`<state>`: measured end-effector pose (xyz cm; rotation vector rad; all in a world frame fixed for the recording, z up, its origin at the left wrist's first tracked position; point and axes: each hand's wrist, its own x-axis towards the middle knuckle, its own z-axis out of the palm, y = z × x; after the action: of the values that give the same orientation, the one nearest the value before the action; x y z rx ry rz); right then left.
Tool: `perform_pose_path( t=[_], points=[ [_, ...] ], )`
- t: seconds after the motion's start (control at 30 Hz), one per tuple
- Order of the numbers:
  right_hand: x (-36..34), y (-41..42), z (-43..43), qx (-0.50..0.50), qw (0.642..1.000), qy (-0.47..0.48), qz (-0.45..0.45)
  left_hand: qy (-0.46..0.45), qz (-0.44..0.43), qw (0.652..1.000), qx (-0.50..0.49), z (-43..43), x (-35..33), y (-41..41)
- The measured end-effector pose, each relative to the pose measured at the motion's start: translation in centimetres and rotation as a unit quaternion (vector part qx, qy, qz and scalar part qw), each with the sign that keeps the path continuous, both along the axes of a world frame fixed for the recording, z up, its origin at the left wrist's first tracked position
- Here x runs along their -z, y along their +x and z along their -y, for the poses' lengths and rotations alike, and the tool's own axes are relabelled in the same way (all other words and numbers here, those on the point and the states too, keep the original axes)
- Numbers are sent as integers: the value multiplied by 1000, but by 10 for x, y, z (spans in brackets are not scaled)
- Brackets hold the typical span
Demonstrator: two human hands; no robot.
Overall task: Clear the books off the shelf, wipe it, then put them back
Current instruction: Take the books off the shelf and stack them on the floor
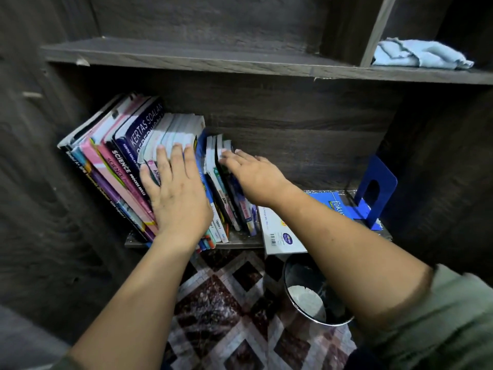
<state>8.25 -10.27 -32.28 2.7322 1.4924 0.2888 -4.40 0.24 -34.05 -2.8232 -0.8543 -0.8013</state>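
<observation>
Dark wood-grain shelf (245,243) holds leaning colourful paperback books (128,156); my left hand (178,196) lies flat-fingered on them, my right hand (253,174) presses straight fingers against thinner spines; I judge clearing is underway, needing a grip next.

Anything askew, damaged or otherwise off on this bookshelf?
Yes. The books lean hard to the left instead of standing upright. One book lies flat, jutting over the shelf edge, with the blue bookend off to the right, supporting nothing. A small chip shows on the upper shelf's front edge.
</observation>
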Motion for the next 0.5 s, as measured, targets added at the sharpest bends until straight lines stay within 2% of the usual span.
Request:
perform_pose_path(
  t=[0.13,0.3,0.5],
  points=[
    [3,5,12,3,1000,25,4,5,-7,1000,6,-1,1,-1],
    [6,8,27,14,992,-25,127,24,-4,1000,-8,1,4,1],
    [16,10,34,21,971,-94,220,33,-5,999,-27,2,8,7]
  ],
)
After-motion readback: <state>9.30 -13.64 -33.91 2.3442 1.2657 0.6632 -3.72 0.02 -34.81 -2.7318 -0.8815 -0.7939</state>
